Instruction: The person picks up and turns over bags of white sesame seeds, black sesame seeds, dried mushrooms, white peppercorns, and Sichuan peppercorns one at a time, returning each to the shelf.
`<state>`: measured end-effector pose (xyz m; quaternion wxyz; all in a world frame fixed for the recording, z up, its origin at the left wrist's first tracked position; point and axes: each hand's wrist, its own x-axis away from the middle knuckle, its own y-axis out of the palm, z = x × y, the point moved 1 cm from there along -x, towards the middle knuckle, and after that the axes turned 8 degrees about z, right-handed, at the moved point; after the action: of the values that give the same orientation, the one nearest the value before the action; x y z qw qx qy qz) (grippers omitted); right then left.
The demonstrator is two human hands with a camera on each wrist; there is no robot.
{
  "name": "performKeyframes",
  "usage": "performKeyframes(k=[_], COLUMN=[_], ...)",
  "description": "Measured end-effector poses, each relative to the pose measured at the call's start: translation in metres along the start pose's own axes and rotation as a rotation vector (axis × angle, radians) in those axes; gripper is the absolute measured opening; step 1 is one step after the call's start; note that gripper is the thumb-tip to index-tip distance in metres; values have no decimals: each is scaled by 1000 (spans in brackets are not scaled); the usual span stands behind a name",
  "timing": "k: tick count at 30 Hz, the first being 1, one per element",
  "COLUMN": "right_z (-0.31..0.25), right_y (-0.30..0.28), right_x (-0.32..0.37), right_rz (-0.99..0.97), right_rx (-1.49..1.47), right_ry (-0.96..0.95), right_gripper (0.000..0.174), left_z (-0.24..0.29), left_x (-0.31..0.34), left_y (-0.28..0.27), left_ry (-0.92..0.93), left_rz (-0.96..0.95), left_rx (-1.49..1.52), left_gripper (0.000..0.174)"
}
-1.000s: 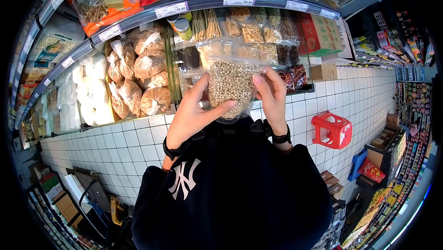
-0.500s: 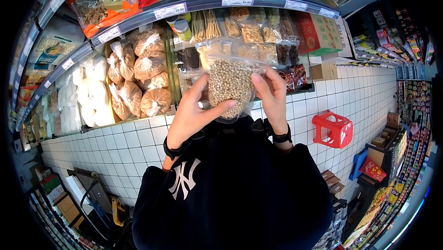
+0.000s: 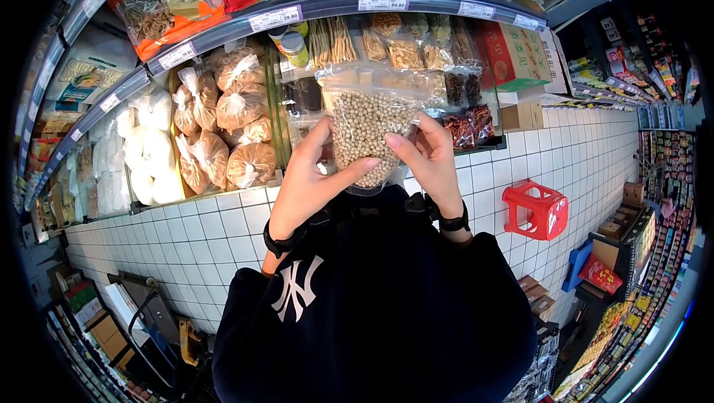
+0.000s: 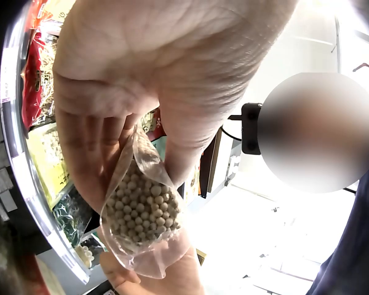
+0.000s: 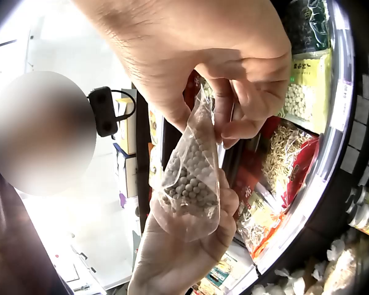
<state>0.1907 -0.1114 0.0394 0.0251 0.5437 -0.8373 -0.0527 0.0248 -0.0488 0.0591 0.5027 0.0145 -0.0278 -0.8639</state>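
Observation:
A clear plastic bag of pale round beans (image 3: 366, 131) is held up in front of the shelves by both hands. My left hand (image 3: 316, 176) grips its left side, thumb across the front. My right hand (image 3: 425, 156) holds the right edge, thumb on the front. In the left wrist view the bag of beans (image 4: 144, 212) hangs below my left hand (image 4: 141, 104). Over in the right wrist view my right hand (image 5: 234, 80) pinches the bag of beans (image 5: 194, 178) at its top, and the left hand supports it from below.
Shop shelves (image 3: 297, 5) with price tags hold tied bags of brown goods (image 3: 234, 117), white bags (image 3: 141, 150), jars (image 3: 294, 42) and packets of dried foods. The floor is white tile (image 3: 201, 232). A red stool (image 3: 534, 210) stands at the right, and a trolley (image 3: 156, 321) at the lower left.
The right hand has shifted inward over the bag, its thumb now further across the front. The bag sits slightly lower and to the left. The left hand keeps its grip.

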Motion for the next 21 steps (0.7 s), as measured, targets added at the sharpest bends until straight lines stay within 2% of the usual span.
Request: performKeyframes(k=[3, 10, 13, 19, 21], right_z=[-3, -1, 1, -10, -13], right_y=[2, -2, 0, 0, -2], right_x=[1, 6, 4, 8, 9], right_rz=[29, 49, 41, -119, -228], right_rx=[47, 63, -4, 100, 295], right_ry=[-71, -32, -77, -13, 64], right_gripper=[13, 16, 15, 35, 40], left_z=[2, -14, -16, -11, -11], left_x=[1, 3, 4, 9, 9], left_y=[0, -4, -6, -3, -3], left_ry=[-7, -57, -54, -28, -13], left_rz=[-8, -35, -22, 57, 65], left_rx=[-1, 44, 62, 42, 20], left_gripper=[41, 33, 28, 25, 24])
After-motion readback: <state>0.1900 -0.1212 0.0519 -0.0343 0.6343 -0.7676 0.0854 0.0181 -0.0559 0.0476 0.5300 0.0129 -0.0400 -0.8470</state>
